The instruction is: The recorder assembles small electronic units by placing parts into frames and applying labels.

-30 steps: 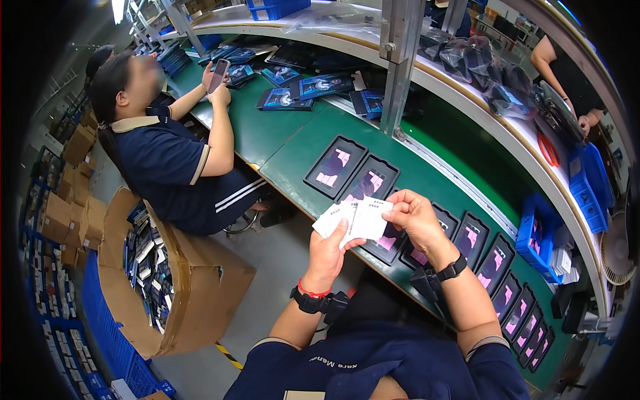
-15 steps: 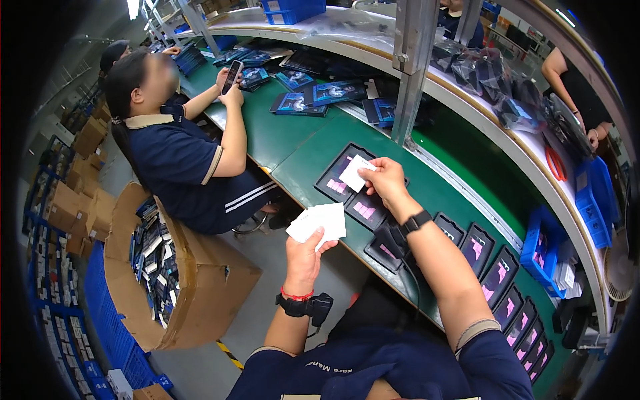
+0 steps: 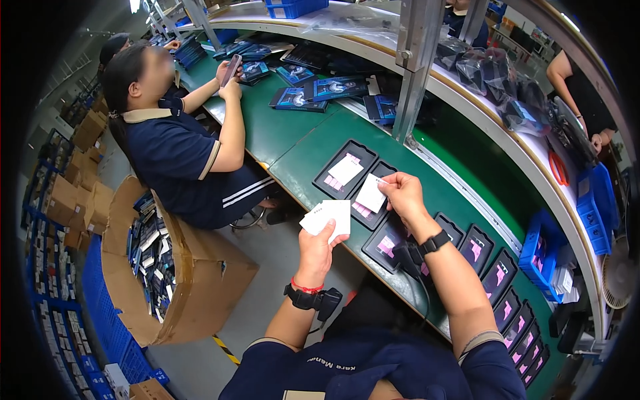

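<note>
My left hand (image 3: 319,243) grips a small stack of white cards (image 3: 327,217), held off the table's near edge. My right hand (image 3: 403,197) pinches a single white card (image 3: 370,194) just above a black tray (image 3: 371,200) on the green table (image 3: 300,163). The tray to its left (image 3: 347,170) has a white card lying in it. A row of black trays with pink inserts (image 3: 497,273) runs along the table to my right.
A seated person in a dark shirt (image 3: 177,150) works at the table to my left, holding a phone-like object. An open cardboard box (image 3: 167,267) full of items stands on the floor. Blue packages (image 3: 313,90), a metal post (image 3: 413,60) and blue bins (image 3: 590,207) lie beyond.
My right hand took a card from the stack, laid one in the far-left tray, and now holds another over the second tray. My left hand stayed low with the stack.
</note>
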`<state>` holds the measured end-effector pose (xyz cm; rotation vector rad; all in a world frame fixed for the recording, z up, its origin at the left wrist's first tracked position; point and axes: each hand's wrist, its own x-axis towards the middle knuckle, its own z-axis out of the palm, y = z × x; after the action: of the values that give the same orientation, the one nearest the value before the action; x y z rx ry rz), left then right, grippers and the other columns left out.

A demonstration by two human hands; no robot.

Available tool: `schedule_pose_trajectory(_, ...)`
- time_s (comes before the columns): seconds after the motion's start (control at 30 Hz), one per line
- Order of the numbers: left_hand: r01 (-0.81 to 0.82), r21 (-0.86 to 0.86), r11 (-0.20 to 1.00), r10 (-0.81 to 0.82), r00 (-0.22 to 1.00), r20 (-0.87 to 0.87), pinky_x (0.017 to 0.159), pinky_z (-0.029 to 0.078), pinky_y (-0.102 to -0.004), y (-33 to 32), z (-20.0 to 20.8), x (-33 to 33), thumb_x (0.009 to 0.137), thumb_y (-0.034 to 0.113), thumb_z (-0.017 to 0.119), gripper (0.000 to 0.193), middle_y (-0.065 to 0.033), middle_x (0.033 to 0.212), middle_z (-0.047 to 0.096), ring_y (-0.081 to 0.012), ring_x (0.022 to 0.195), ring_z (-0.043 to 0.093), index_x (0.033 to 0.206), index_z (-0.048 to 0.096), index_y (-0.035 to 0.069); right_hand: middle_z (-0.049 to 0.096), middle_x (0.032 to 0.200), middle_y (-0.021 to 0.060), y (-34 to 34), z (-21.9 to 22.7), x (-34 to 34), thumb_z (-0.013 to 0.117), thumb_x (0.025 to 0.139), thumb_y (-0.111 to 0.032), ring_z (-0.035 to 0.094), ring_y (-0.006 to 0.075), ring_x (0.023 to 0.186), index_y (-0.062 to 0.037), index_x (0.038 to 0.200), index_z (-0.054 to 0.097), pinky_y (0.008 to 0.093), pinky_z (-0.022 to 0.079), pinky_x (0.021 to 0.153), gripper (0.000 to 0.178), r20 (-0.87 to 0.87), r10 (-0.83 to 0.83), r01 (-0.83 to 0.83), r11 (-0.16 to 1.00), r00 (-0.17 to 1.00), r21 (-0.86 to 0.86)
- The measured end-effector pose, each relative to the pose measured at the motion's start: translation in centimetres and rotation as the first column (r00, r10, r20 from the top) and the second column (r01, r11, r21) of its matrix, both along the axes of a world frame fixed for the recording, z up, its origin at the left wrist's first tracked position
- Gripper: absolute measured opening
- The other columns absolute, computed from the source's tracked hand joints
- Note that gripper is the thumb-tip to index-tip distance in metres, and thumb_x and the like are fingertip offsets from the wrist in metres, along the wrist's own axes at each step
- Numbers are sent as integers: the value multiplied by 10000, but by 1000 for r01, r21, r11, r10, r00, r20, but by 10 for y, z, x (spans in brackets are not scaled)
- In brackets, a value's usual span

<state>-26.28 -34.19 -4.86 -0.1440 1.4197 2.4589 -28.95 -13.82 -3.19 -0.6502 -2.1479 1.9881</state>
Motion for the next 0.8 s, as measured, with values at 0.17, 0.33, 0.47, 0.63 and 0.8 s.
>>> schedule_pose_trajectory(0.17, 20, -40, 999, -19, 1000, 24, 628, 563, -312, 6, 5, 7, 889, 41, 539, 307, -114, 1043, 613, -209, 866, 634, 1189, 496, -8, 609, 770, 62, 6, -9, 5, 737, 726, -95, 523, 97, 524, 35, 920, 599, 245, 448, 484, 271, -191, 10, 100, 825, 982, 557)
schedule_pose_trajectory(0.33, 243, 19, 970, -243, 970, 9, 630, 566, -304, 26, 5, 15, 888, 69, 557, 336, -108, 1039, 617, -205, 854, 641, 1210, 486, -1, 626, 764, 48, -2, 6, 44, 704, 760, -86, 542, 74, 650, 26, 928, 628, 238, 449, 592, 216, -30, 412, -392, 886, 911, 248)
schedule_pose_trajectory(0.47, 221, 213, 952, -243, 967, 83, 725, 568, -346, 27, 4, 13, 928, 110, 483, 341, -156, 1091, 602, -242, 964, 619, 1244, 448, -15, 635, 705, 43, 16, 15, 72, 667, 776, -46, 554, 68, 650, 31, 848, 645, 233, 452, 590, 108, 81, 247, -259, 884, 966, 389)
schedule_pose_trajectory(0.63, 309, 24, 951, -309, 951, 7, 721, 568, -344, 39, 4, 17, 925, 88, 481, 316, -164, 1086, 601, -244, 957, 620, 1218, 470, -28, 652, 794, 114, 29, -16, 95, 723, 731, -161, 617, 166, 662, 6, 921, 652, 286, 485, 595, 263, -136, 196, -10, 603, 971, 798)
schedule_pose_trajectory(0.8, 378, 20, 926, -378, 926, 3, 637, 565, -302, 68, 6, 38, 883, 39, 558, 279, -91, 1015, 627, -178, 881, 634, 1158, 535, -2, 620, 706, 31, 24, 5, 108, 742, 754, -160, 542, 73, 622, -1, 874, 639, 231, 451, 560, 224, -52, 57, -36, 941, 997, 336)
